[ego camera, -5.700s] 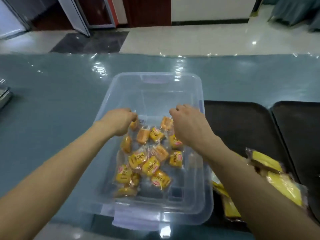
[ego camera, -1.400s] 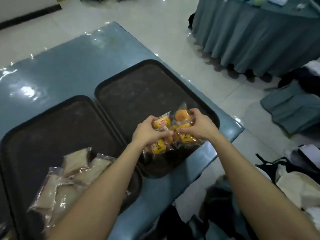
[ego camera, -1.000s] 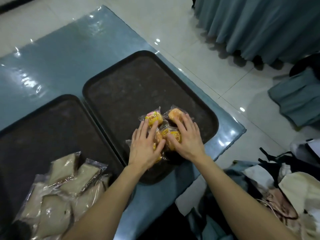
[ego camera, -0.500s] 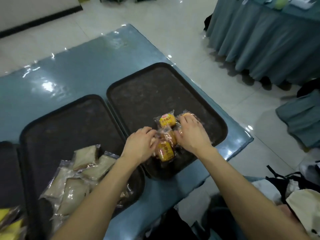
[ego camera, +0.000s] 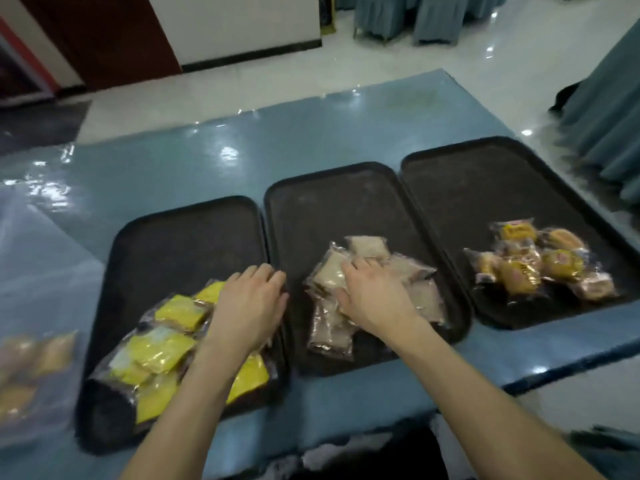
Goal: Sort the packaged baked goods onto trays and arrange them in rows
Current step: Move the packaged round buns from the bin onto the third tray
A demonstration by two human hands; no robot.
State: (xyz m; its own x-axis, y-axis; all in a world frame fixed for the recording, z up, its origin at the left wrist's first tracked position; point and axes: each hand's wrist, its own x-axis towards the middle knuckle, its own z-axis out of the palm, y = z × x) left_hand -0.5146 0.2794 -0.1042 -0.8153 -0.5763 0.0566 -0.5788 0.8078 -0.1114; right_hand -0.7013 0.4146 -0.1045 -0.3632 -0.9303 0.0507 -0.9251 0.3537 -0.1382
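Both hands have left the buns (ego camera: pixel 540 268), now heaped on the right tray (ego camera: pixel 485 188), well right of the right hand (ego camera: pixel 372 297). That hand rests, fingers spread, on the pale packs (ego camera: pixel 367 245) in the middle tray (ego camera: pixel 339 202). The left hand (ego camera: pixel 247 306) lies flat, fingers straight, over the yellow packs (ego camera: pixel 162 346) at the right edge of the left tray (ego camera: pixel 180 244). Neither hand grips anything. Far left of the left hand, a blurred bin (ego camera: pixel 34 271) holds more buns.

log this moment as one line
left hand over yellow packets, left tray | right hand on pale packets, middle tray | right tray: wrapped small cakes heaped, no rows
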